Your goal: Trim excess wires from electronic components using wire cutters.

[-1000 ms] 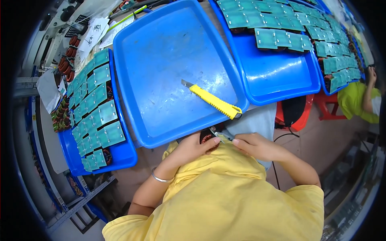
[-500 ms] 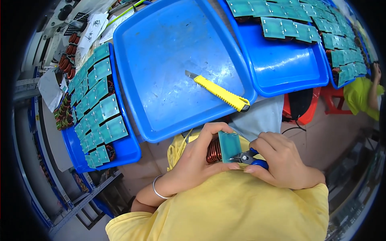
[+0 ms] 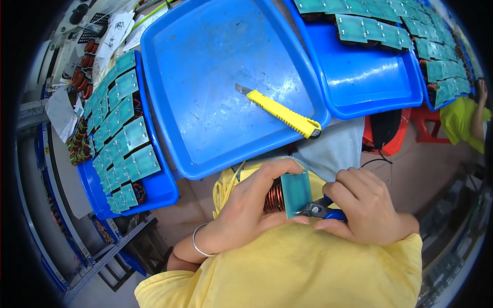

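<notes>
At the far left, a row of reddish wound coils (image 3: 84,72) is standing beside white paper sheets (image 3: 113,38). Next, the left blue tray (image 3: 168,192) is carrying overlapping rows of green circuit boards (image 3: 123,138), with coils showing beneath some of them. The large blue tray (image 3: 205,92) is occupying the centre and is supporting a yellow utility knife (image 3: 282,113), which is lying diagonally with its metal blade pointing to the upper left.

Below this tray, the left hand (image 3: 251,197) is holding the coil assembly (image 3: 296,191) in front of the yellow shirt (image 3: 287,267). The grip is spanning the copper winding, and the green board is facing right, standing nearly upright. The blue-handled pliers (image 3: 321,209) are resting with their tips at the lower part of the board; whether the tips are gripping anything cannot be told. The right hand (image 3: 367,208) is holding the handles in a wrapped grip.

Above, the right blue tray (image 3: 370,79) is carrying further green boards at its far end. At the far right, a red stool (image 3: 427,126) is standing near another person (image 3: 462,118).
</notes>
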A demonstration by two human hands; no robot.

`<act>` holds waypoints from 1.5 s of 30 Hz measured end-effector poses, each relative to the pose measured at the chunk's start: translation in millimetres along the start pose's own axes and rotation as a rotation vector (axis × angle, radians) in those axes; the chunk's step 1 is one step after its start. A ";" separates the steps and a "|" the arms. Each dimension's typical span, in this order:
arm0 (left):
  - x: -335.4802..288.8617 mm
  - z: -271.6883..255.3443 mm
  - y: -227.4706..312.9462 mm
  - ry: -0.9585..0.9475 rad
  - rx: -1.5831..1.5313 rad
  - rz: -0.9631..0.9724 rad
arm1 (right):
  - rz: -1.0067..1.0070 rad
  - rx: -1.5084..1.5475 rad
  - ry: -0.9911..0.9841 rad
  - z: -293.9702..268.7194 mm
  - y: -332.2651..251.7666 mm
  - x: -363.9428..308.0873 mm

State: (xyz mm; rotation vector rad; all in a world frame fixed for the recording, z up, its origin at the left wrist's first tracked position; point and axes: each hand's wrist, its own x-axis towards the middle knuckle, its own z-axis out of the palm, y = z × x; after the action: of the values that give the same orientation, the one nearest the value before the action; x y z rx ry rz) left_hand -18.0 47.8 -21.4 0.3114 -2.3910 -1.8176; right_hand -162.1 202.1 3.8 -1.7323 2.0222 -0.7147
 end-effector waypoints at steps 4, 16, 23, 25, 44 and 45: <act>-1.2 0.1 0.8 0.003 0.022 -0.001 | 0.009 0.002 -0.070 -1.3 0.0 -1.9; 6.8 7.1 -4.9 -0.073 0.030 -0.307 | 0.173 0.241 -0.233 15.0 19.6 -2.9; 27.3 16.4 -44.8 -0.215 -0.110 -0.769 | 0.611 0.793 -0.515 65.1 65.8 3.2; 23.3 15.9 -45.1 -0.208 -0.136 -0.830 | 0.572 0.724 -0.458 48.3 58.4 6.4; -10.2 -1.1 -1.1 -0.094 -0.280 -0.193 | 0.138 -0.007 -0.015 -1.1 12.5 -4.1; -9.4 -2.5 1.3 -0.095 -0.281 -0.193 | 0.139 -0.007 -0.015 -1.2 12.3 -3.5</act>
State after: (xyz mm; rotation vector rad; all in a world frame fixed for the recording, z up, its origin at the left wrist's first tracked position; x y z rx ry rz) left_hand -8.4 48.0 -19.3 0.4460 -2.1875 -2.2687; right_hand -171.9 207.1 -2.7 -1.5771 2.1129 -0.6484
